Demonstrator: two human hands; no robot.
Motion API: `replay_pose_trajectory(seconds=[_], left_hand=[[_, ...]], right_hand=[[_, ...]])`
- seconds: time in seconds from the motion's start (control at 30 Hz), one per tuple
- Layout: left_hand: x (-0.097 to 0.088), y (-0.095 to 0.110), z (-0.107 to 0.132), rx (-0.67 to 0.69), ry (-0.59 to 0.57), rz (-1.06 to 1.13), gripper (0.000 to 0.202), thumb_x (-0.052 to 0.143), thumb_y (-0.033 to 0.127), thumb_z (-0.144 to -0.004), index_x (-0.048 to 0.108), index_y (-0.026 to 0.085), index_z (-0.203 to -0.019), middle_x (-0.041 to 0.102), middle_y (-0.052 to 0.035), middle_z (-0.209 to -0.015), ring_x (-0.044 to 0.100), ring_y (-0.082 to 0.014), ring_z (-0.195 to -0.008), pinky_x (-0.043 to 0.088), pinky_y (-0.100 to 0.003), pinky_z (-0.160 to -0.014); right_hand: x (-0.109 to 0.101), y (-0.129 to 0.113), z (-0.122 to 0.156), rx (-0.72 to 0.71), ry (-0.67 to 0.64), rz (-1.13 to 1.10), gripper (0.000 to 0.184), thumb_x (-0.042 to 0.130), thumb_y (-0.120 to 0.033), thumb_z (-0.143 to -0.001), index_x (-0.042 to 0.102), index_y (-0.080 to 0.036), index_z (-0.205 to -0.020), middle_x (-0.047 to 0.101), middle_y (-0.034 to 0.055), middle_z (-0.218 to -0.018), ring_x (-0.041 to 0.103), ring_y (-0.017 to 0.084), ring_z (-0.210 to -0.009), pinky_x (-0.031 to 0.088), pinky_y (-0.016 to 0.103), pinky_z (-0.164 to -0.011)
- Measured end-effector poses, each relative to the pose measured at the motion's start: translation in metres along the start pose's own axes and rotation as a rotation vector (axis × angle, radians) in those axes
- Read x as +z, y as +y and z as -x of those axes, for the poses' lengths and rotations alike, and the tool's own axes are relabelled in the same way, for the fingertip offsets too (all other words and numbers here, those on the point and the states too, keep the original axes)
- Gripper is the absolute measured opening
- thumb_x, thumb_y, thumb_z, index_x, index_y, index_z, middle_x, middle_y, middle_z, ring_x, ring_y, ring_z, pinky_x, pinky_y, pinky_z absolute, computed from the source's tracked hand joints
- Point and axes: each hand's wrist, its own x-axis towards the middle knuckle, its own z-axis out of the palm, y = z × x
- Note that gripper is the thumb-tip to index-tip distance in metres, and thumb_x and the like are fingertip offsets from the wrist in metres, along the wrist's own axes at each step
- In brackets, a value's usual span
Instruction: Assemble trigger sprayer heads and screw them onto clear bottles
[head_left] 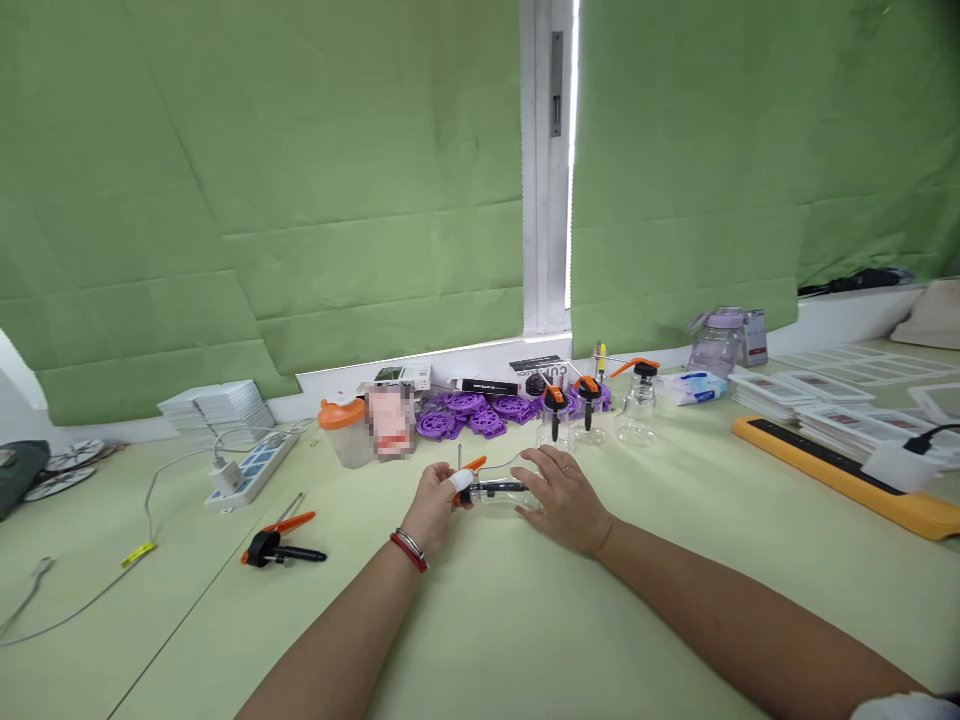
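Note:
A clear bottle (501, 500) lies on its side between my hands, low over the table. My left hand (432, 502), with a white cover on its thumb, is closed around the neck end, at the black and orange spray head (475, 464). A black tube runs from that head into the bottle. My right hand (564, 502) grips the wide base end, fingers curved over it. To the left, a loose spray head (264, 547) with an orange lever and black tube rests on the table. Whether the held head is fully seated I cannot tell.
Behind my hands stand three clear bottles with spray heads, one being the right-hand bottle (637, 428). Purple plastic parts (465, 412) and an orange-lidded cup (346, 440) are at the back. A power strip (255, 470) lies left, a yellow-black bar (840, 475) right.

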Motion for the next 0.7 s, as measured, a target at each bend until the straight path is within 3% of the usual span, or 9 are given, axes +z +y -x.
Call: replay_pose_trajectory(seconds=[0.13,0.27,0.4,0.7], left_hand=[[-0.001,0.003,0.004,-0.195,-0.164,0.087,0.018,0.059,0.029,-0.072,0.055,0.012,-0.077,0.058,-0.0041,-0.065,0.055,-0.0117,-0.055,0.046,-0.024,-0.052],[0.000,0.003,0.007,-0.305,-0.186,-0.056,0.036,0.048,0.052,-0.077,0.052,0.016,-0.073,0.055,-0.0018,-0.057,0.049,-0.0104,-0.041,0.031,-0.021,-0.036],[0.004,0.003,0.009,-0.256,-0.170,-0.243,0.050,0.040,0.066,-0.074,0.048,0.017,-0.066,0.048,0.0019,-0.049,0.036,-0.0068,-0.031,0.015,-0.020,-0.031],[0.009,0.000,0.013,-0.081,-0.131,-0.293,0.045,0.040,0.065,-0.076,0.042,0.020,-0.082,0.047,0.0058,-0.051,0.034,-0.0056,-0.031,0.016,-0.018,-0.031]], right_hand=[[-0.001,-0.003,0.000,-0.040,0.015,-0.005,0.039,0.061,-0.020,-0.072,0.056,-0.020,-0.110,0.052,0.0126,-0.119,0.042,0.029,-0.112,0.035,0.046,-0.094],[-0.001,-0.005,-0.002,-0.019,0.033,-0.019,0.039,0.059,-0.016,-0.070,0.055,-0.020,-0.109,0.051,0.0125,-0.119,0.042,0.030,-0.114,0.031,0.050,-0.097],[-0.001,-0.005,-0.004,-0.038,0.011,-0.096,0.042,0.057,-0.013,-0.069,0.051,-0.017,-0.110,0.046,0.0154,-0.123,0.037,0.031,-0.121,0.027,0.054,-0.100],[-0.006,-0.003,-0.001,0.115,-0.104,-0.433,0.062,0.065,-0.023,-0.062,0.041,-0.017,-0.120,0.044,0.0151,-0.123,0.040,0.029,-0.116,0.036,0.046,-0.097]])
